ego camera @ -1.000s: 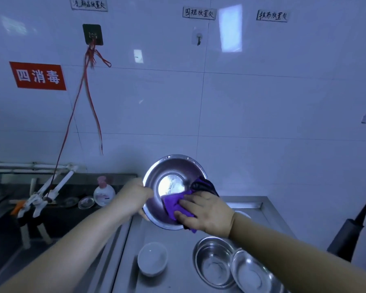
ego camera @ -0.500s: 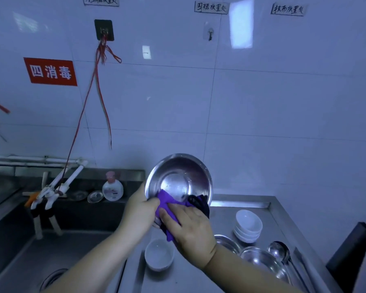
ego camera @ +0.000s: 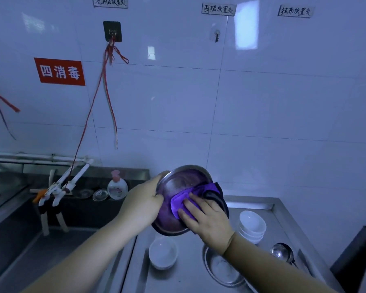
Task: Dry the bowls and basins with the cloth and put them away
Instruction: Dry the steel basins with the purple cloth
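The basin (ego camera: pixel 183 187) is held tilted above the table (ego camera: pixel 262 205), between the two hands. The left hand (ego camera: pixel 143 205) grips its left rim; the right hand (ego camera: pixel 209 222) presses the cloth (ego camera: pixel 185 198) inside it, at its right. Below the left hand a single bowl (ego camera: pixel 162 255) stands on the table. Below the right hand lies another basin (ego camera: pixel 218 269), partly hidden by the forearm. Right of the right hand stands a stack of bowls (ego camera: pixel 251 226), with a ladle (ego camera: pixel 282 253) nearer the viewer. Left of the left hand, behind the sink (ego camera: pixel 30 250), stands a pump bottle (ego camera: pixel 117 186).
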### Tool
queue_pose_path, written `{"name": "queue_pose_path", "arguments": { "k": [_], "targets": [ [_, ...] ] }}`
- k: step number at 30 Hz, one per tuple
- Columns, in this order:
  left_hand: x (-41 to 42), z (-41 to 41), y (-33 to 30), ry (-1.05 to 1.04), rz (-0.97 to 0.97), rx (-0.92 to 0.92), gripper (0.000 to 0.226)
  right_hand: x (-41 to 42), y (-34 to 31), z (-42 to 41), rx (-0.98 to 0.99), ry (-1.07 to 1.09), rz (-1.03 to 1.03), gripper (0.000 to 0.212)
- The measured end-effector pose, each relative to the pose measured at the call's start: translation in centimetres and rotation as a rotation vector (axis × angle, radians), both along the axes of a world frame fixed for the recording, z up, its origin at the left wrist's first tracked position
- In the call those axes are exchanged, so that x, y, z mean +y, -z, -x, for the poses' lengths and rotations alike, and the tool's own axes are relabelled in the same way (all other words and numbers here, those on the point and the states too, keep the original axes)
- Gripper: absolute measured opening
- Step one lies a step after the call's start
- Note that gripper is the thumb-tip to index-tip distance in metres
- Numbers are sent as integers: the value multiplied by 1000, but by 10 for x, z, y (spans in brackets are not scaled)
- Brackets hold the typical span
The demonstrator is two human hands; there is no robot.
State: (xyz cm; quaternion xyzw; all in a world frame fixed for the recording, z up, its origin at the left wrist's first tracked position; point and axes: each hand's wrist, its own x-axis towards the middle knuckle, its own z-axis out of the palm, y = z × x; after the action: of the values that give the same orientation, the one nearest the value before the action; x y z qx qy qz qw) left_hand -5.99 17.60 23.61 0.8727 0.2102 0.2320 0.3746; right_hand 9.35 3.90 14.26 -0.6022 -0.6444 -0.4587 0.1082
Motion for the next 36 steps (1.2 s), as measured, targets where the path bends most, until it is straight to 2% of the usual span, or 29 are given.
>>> {"name": "queue_pose_path", "arguments": {
  "k": [3, 7, 9, 11, 13, 15, 17, 19, 23, 25, 27, 31, 36],
  "targets": [
    [-6, -4, 8, -80, 89, -93, 74, 7, 3, 26, 196, 60, -83, 30],
    [-13, -10, 17, -113, 229, -173, 58, 24, 8, 63, 534, 96, -133, 46],
    [-11, -12, 18, -92, 292, -186, 58, 29, 7, 71, 606, 67, -149, 49],
    [-3, -11, 14, -59, 305, -178, 65, 26, 6, 62, 501, 6, -118, 48],
    [9, -7, 8, -20, 239, -105, 65, 15, 7, 43, 277, -60, -40, 43],
    [17, -2, -2, 41, 214, 39, 51, 3, 8, 25, 60, -110, 35, 34],
    [23, -1, -11, 111, 245, 151, 41, -2, 3, 14, -58, -143, 78, 29],
    [27, -5, -15, 82, 274, 134, 35, -1, -3, 10, -68, -153, 56, 29],
    [16, -10, 4, -150, 288, -182, 17, 16, -19, 28, 93, -64, -100, 25],
    [1, -11, 21, -173, 350, -290, 22, 26, -25, 42, 174, -15, -194, 39],
    [-6, -13, 34, -222, 440, -355, 28, 32, -26, 51, 206, 13, -219, 40],
    [2, -7, 36, -175, 479, -327, 45, 25, -13, 48, 157, -47, -150, 23],
    [12, 5, 20, -56, 379, -154, 53, 11, -6, 11, -73, -200, -25, 32]
  ]
}}
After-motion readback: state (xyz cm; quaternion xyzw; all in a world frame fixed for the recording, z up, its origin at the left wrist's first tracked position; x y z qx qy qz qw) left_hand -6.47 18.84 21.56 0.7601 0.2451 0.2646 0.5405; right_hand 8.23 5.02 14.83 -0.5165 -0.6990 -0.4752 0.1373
